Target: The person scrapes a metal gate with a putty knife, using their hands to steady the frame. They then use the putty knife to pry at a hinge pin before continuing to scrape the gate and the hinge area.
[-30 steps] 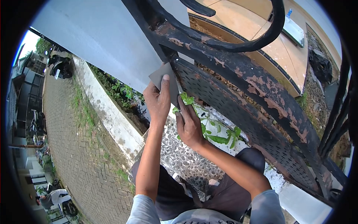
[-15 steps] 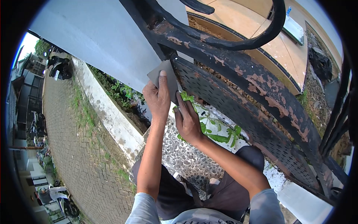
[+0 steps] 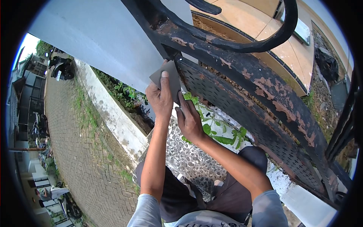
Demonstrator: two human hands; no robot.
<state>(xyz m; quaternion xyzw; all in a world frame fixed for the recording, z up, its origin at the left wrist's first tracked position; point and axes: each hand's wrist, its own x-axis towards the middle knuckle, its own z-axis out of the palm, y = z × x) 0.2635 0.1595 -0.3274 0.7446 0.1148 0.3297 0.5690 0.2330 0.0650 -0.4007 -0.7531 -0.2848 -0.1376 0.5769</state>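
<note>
**Sandpaper held to a rusted gate, both hands on the sheet**

Sandpaper (image 3: 166, 77): one grey sheet, pressed flat where the gate's perforated panel meets the pale grey wall, upper middle of the view.

Left hand (image 3: 160, 99): closed on the sheet, thumb laid along its face, fingers wrapped behind it.

Right hand (image 3: 190, 122): just right of and below the left, fingers curled at the sheet's lower edge against the panel. Whether it grips the sheet or only presses on it cannot be told.

Perforated panel (image 3: 242, 117): black metal, rows of small holes, running from the sheet down to the far right.

Gate rail (image 3: 261, 81): black bar above the panel, paint flaked off in rust-brown patches. A curved black scroll (image 3: 280, 34) rises above it.

Wall (image 3: 102, 41): smooth, pale grey, left of the gate.

Pebbled surface (image 3: 189, 159): below the hands, with green leafy plants (image 3: 223, 134) beside it.

Brick paving (image 3: 79, 151): at left, edged by a white kerb (image 3: 113, 117). Parked motorbikes (image 3: 60, 68) stand at the far end.

Another person (image 3: 51, 193): low at far left, beside a motorbike.
</note>
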